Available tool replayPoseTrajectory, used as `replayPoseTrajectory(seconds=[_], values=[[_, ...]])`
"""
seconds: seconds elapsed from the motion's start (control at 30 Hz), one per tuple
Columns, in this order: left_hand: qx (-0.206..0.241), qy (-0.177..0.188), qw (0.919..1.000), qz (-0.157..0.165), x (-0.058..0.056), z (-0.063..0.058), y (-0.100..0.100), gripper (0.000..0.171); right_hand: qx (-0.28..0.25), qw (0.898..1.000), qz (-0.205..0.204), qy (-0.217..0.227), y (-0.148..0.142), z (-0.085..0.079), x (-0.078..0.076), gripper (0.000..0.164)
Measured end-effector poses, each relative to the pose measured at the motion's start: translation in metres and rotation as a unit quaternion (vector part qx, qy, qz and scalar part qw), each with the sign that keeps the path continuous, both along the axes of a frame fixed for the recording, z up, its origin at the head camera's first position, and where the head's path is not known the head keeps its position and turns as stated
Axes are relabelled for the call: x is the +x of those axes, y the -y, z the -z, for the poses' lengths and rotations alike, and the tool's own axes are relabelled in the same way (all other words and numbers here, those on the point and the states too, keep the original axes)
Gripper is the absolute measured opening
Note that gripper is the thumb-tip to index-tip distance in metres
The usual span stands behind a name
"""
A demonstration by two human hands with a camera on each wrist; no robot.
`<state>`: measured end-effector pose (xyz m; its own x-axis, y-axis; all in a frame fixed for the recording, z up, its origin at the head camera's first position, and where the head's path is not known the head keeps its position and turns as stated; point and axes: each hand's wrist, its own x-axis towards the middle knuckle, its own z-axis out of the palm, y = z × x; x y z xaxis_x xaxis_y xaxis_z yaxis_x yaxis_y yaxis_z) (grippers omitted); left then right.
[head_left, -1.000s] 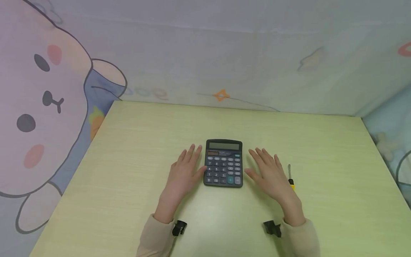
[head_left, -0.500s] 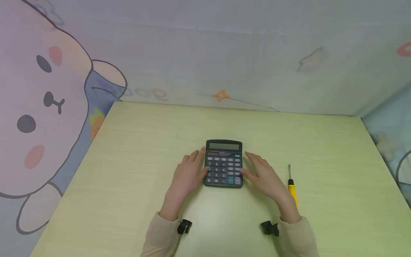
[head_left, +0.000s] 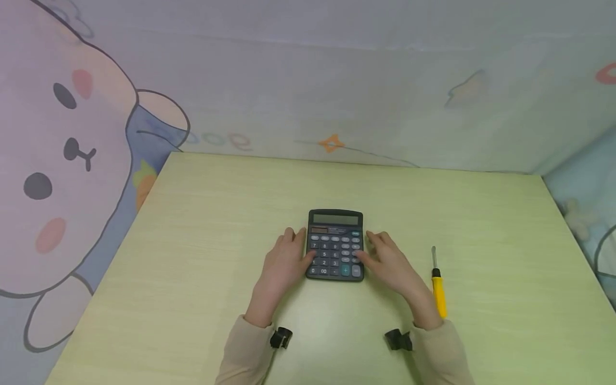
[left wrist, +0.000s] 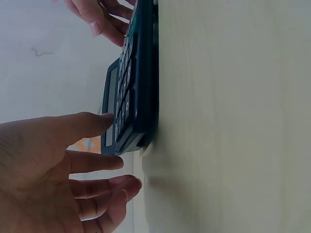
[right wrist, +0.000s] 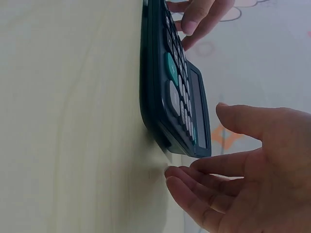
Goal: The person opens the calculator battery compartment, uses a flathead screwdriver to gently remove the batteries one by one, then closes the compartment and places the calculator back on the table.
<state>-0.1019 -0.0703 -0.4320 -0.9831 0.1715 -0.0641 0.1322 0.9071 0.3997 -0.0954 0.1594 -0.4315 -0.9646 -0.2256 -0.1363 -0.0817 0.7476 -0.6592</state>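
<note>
A dark calculator [head_left: 335,246] lies flat on the table, its grey display at the far end. My left hand [head_left: 285,260] is at its left edge, the thumb over the left column of keys and the other fingers beside the casing. On the opposite side is my right hand [head_left: 392,267], its thumb over the right-hand keys. In the right wrist view, the right hand [right wrist: 262,170] has its thumb apart from the keys and its loosely bent fingers close to the casing. In the left wrist view, the left hand [left wrist: 53,170] spans the calculator's edge without a visible pinch.
A screwdriver [head_left: 438,291] with a yellow handle lies right of the right forearm, its metal tip pointing away. The pale wooden table [head_left: 231,203] ends at a printed cloth backdrop [head_left: 308,80]. Black wrist mounts [head_left: 281,338] sit at the cuffs.
Both hands have moved inward to the calculator's sides, their thumbs now over its keys. The right forearm has shifted left, uncovering the screwdriver's handle. The calculator has stayed nearly in place.
</note>
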Motion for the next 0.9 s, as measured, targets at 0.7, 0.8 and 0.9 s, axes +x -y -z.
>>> replayPoseTrajectory(seconds=[0.7,0.8,0.9], values=[[0.103,0.065,0.9924,-0.015,-0.011,0.007,-0.008,0.055,-0.023,0.999,0.022,0.035,0.009,0.006,-0.013,0.056],[0.129,0.079,0.9882,-0.023,-0.012,0.007,-0.009,0.053,-0.044,0.997,0.035,0.053,0.01,0.006,-0.014,0.056],[0.151,0.09,0.9841,-0.027,-0.013,0.006,-0.009,0.051,-0.059,0.995,0.045,0.065,0.01,0.006,-0.014,0.056]])
